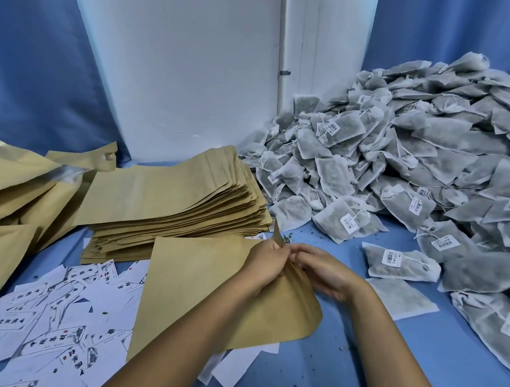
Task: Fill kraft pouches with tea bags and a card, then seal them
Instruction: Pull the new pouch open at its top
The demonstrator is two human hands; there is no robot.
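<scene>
A flat kraft pouch point(195, 293) lies on the blue table in front of me, its mouth turned to the right. My left hand point(264, 263) pinches the pouch's upper mouth edge, and one corner of that edge sticks up. My right hand point(324, 272) pinches the same mouth edge from the right, fingertips meeting the left hand's. A big heap of grey tea bags point(405, 151) with white tags fills the right side. White printed cards point(61, 309) lie scattered at the lower left, partly under the pouch.
A tall stack of empty kraft pouches point(173, 198) stands behind the held pouch. Filled pouches point(3, 202) lie at the far left. Loose tea bags point(398, 263) rest just right of my hands. A white wall and blue curtains close the back.
</scene>
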